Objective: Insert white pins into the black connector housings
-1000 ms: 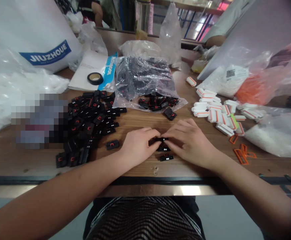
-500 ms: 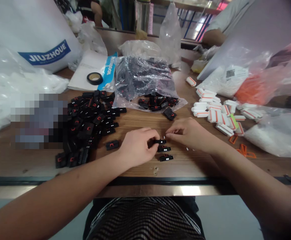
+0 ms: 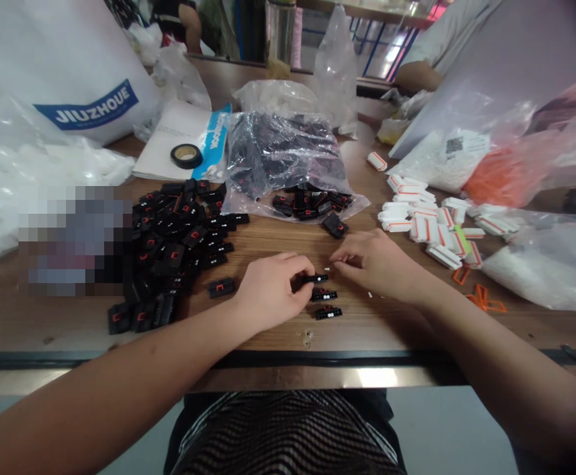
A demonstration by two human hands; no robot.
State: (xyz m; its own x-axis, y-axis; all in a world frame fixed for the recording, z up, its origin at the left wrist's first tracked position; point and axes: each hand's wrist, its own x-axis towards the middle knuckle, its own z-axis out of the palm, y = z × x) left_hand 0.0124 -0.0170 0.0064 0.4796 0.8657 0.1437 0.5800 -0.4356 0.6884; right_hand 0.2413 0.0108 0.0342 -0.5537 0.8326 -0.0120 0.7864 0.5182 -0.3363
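The left hand (image 3: 274, 290) pinches a connector (image 3: 320, 278) at its left end; probably light and stiff, best held endwise. Whether the right hand (image 3: 379, 264) holds anything, I cannot tell.

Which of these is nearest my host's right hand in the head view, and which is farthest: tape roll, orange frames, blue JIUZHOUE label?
From the right hand:
1. Orange frames, to its right.
2. Tape roll, beyond it, well to the left.
3. Blue JIUZHOUE label, farther left, at the back.
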